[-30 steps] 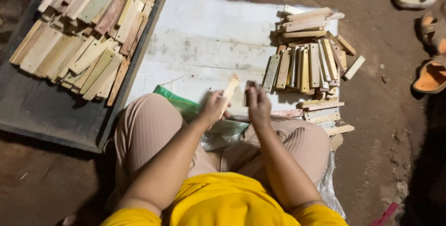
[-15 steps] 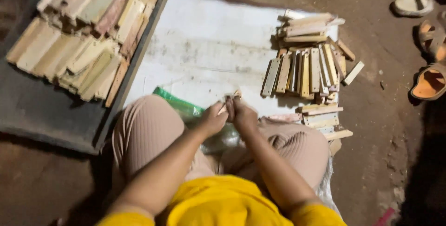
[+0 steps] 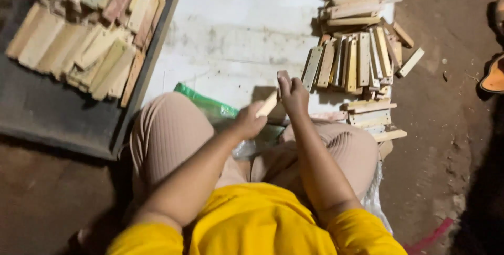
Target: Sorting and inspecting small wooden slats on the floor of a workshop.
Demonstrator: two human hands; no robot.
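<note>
Fingers of left hand (image 3: 249,123) and right hand (image 3: 294,96) grip wooden strip (image 3: 268,105), slanting up-right.

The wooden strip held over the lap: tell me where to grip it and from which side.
Grip the wooden strip at its lower end, coming from the left and below, as the left hand does. It slants up to the right, and the right hand covers its upper end, so only the lower part is free.
</note>
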